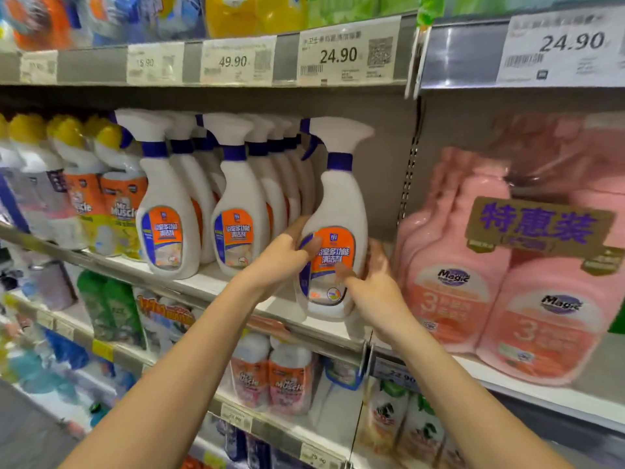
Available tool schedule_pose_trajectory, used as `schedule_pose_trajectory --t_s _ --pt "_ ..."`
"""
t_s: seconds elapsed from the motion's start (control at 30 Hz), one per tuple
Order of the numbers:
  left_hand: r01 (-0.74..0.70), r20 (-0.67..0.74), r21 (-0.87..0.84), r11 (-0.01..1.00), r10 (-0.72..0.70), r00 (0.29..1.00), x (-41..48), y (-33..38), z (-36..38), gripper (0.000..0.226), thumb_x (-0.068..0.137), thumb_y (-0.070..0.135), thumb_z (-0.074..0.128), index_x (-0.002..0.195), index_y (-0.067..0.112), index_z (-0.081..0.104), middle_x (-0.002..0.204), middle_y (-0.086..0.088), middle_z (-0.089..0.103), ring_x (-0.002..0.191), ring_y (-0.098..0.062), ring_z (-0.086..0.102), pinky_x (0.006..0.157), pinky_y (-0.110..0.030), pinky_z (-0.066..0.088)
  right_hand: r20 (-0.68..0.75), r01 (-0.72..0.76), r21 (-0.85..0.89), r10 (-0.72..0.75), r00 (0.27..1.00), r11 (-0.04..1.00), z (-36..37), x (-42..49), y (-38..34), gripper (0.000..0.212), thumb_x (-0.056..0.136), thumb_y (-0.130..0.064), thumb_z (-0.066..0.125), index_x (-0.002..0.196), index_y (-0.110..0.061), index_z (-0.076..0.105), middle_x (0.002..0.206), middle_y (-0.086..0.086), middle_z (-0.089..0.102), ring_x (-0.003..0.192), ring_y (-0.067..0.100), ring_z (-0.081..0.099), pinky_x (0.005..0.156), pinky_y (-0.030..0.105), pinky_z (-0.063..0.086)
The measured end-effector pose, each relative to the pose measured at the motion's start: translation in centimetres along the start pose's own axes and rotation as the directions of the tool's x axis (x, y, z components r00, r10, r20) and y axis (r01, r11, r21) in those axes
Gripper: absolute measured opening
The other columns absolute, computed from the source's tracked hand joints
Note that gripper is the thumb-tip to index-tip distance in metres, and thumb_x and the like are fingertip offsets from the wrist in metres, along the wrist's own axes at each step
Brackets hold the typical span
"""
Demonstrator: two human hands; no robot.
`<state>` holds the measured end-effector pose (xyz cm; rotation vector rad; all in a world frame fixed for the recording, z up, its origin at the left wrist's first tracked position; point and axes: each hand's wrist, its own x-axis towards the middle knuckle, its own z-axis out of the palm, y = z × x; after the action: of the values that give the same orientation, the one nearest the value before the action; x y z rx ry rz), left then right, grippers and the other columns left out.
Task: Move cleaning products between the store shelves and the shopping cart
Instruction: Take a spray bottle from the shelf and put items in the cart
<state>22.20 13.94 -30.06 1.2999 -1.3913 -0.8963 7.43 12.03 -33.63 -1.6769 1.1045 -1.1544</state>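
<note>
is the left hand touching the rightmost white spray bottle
Touching: the head view shows the left hand curled round the side of the spray bottle, thumb across its orange label.

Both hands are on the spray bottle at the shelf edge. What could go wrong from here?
1. The spray bottle sits at the shelf lip; if the left hand or right hand slips, it may fall.
2. Its trigger points at the neighbouring bottles; a swing left might knock them.
3. The pink pack stands close on the right and could get bumped.
</note>
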Motion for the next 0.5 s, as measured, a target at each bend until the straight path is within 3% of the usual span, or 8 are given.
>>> schedule_pose_trajectory --t_s 0.07,0.13,0.23,0.33,0.4,0.5 --pt "-0.001 0.054 0.155 0.988 -0.008 0.999 0.1 -0.1 -0.5 0.050 0.096 0.009 0.055 0.137 0.024 0.032 0.112 0.005 0.059 0.097 -0.005 0.060 0.073 -0.013 0.053 -0.005 0.045 -0.109 -0.046 0.999 0.993 0.1 0.2 0.0 0.034 0.091 -0.019 0.065 0.118 -0.017 0.044 0.106 -0.002 0.058 0.099 0.022 0.060 0.081 0.027 0.044" --pt "-0.029 0.092 0.416 0.909 -0.010 0.996 0.1 0.1 -0.8 0.069 0.090 0.010 0.064 0.144 0.018 0.022 0.122 -0.001 0.056 0.102 -0.012 0.060 0.078 -0.015 0.051 0.005 0.059 -0.215 -0.060 0.998 0.975 0.2 0.3 0.2 0.045 0.090 -0.025 0.066 0.125 -0.010 0.042 0.112 0.007 0.062 0.102 0.029 0.062 0.086 0.037 0.050" --pt "-0.012 0.061 0.626 0.779 -0.033 0.998 0.7 -0.3 -0.6 0.066 0.090 0.015 0.066 0.142 0.008 0.027 0.128 -0.012 0.056 0.112 -0.025 0.058 0.092 -0.032 0.049 0.050 0.007 -0.314 0.009 0.999 0.949 0.5 1.1 0.5 0.054 0.091 -0.033 0.065 0.129 -0.009 0.036 0.120 0.017 0.060 0.105 0.036 0.061 0.090 0.048 0.050" --pt "0.052 -0.064 0.587 0.808 -0.018 0.998 2.6 -1.1 -0.2 0.072 0.084 0.011 0.072 0.140 0.011 0.027 0.134 -0.011 0.049 0.119 -0.027 0.054 0.097 -0.037 0.048 0.036 -0.114 -0.317 0.132 0.991 0.941 1.2 3.3 1.0 0.066 0.085 -0.045 0.067 0.130 -0.011 0.033 0.127 0.016 0.056 0.110 0.036 0.059 0.093 0.052 0.049" --pt "0.060 -0.101 0.555 0.829 -0.004 0.995 4.2 -1.5 0.0 0.076 0.081 0.010 0.075 0.140 0.012 0.028 0.138 -0.009 0.046 0.124 -0.027 0.050 0.102 -0.040 0.045 0.009 -0.063 -0.339 0.070 0.998 0.939 1.6 4.8 1.1 0.052 0.087 -0.034 0.068 0.120 -0.010 0.035 0.121 0.015 0.059 0.105 0.036 0.061 0.089 0.051 0.051" --pt "0.056 -0.146 0.497 0.866 0.019 0.989 6.2 -2.4 0.3 0.068 0.083 0.007 0.072 0.138 0.007 0.031 0.132 -0.008 0.048 0.121 -0.025 0.050 0.101 -0.034 0.043 -0.038 -0.032 -0.336 0.020 0.999 0.941 2.0 6.5 1.1 0.037 0.090 -0.020 0.066 0.108 -0.014 0.034 0.117 0.016 0.062 0.101 0.035 0.063 0.086 0.047 0.053"
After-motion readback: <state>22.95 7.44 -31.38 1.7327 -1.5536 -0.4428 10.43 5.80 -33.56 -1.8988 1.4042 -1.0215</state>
